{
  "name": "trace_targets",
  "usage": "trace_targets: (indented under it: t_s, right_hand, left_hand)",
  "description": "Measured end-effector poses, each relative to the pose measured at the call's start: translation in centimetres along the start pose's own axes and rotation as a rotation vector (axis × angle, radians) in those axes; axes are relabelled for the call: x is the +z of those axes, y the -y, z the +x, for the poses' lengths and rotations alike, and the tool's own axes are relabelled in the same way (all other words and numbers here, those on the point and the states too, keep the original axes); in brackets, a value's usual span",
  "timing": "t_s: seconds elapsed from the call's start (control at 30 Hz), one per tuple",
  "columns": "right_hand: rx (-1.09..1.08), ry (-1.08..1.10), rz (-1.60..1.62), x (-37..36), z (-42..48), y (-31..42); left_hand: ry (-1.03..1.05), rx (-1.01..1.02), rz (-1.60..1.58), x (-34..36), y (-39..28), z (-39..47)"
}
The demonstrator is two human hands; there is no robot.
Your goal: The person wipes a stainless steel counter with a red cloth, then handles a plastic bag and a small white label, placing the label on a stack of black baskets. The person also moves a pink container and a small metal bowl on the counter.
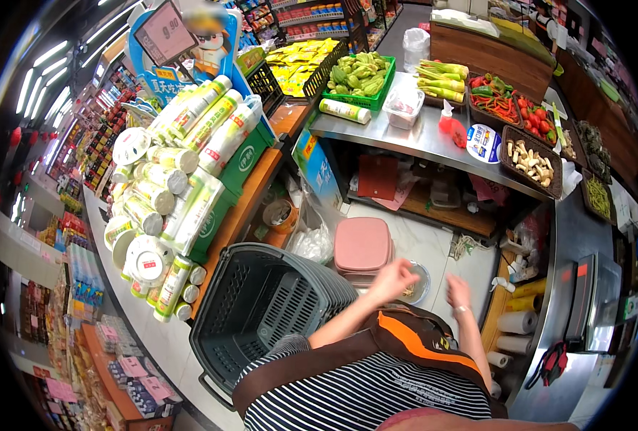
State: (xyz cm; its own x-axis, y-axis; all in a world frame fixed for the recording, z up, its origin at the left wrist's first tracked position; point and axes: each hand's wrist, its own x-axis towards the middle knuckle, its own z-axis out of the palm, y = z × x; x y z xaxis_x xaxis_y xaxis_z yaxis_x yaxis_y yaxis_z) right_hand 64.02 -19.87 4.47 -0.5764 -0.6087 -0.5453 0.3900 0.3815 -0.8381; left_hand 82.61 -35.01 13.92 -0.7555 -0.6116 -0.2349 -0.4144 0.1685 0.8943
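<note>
In the head view my left hand (pixel 395 281) hangs in front of my apron, above a round dish (pixel 418 283) on the floor and beside a pink plastic stool (pixel 363 245). Its fingers are bent and nothing shows in them. My right hand (pixel 459 292), with a bracelet at the wrist, is raised apart from it; its fingers look curled, but blur hides whether they are closed. The brown and orange apron (pixel 416 336) lies over a striped shirt. Left of my body stands a dark stack of shopping baskets (pixel 292 307).
A steel counter (pixel 373 129) ahead bears green chayotes (pixel 358 75), a mushroom basket (pixel 532 161) and peppers (pixel 494 99). Rolls of bags (pixel 176 178) are piled on the left shelf. A scale (pixel 594 301) stands on the right counter. A cord (pixel 467 245) lies on the floor.
</note>
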Motion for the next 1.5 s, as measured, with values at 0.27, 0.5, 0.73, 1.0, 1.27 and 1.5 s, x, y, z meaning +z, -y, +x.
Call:
trace_targets:
  t_s: [0.27,0.5,0.73,1.0,1.27,1.5]
  right_hand:
    - [-0.509,0.913,-0.110,21.0,-9.2,21.3]
    - [-0.188,0.959,-0.119,16.2,-5.9,14.7]
    - [0.153,0.806,0.223,5.6,-4.8,11.3]
    - [-0.278,1.034,-0.156,9.9,-8.3,17.1]
    - [0.128,-0.058,-0.106,-8.7,-0.9,1.0]
    - [0.128,-0.397,0.241,-18.2,-3.6,-5.1]
  left_hand:
    - [-1.010,0.320,-0.412,-15.2,-6.0,-7.4]
    - [-0.962,0.107,-0.754,-9.2,-3.2,-10.8]
    - [-0.374,-0.010,-0.777,-3.3,-3.9,-6.4]
    - [-0.512,0.012,-0.680,-4.9,-2.3,-4.6]
    - [-0.426,-0.065,-0.620,-3.0,-0.9,-4.3]
    - [-0.131,0.030,-0.192,-2.4,-2.6,-1.3]
